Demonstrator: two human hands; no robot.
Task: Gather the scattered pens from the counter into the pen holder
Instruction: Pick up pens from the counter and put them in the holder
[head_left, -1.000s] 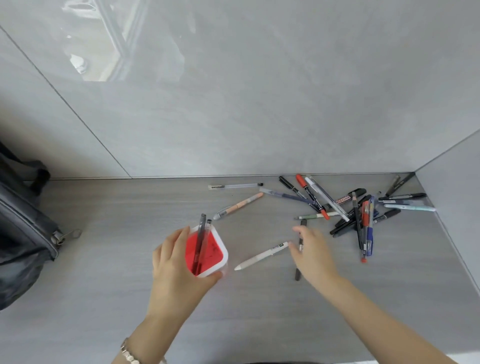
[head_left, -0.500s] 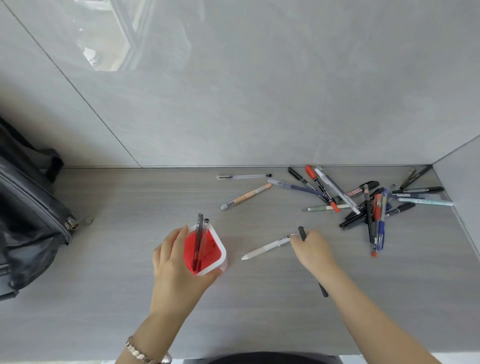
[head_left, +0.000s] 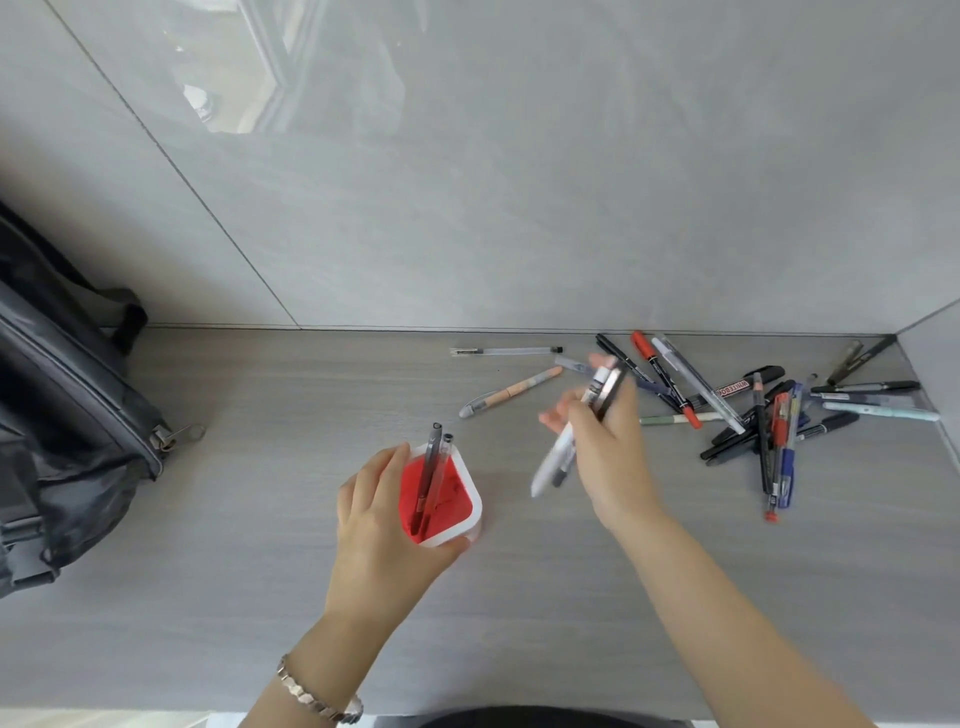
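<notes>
My right hand (head_left: 605, 447) is closed around a white pen (head_left: 558, 457) and a dark pen (head_left: 609, 391) just right of the pen holder (head_left: 470, 525), which my left hand (head_left: 387, 514) grips; light, stiff and slick, they're best pinched mid-barrel, I'd say.

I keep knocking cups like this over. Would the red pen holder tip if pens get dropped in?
Possibly. The pen holder looks small and light, and its two pens lean tall above the rim. The left hand wraps it, which likely steadies it. Its squarish shape probably won't roll.
</notes>
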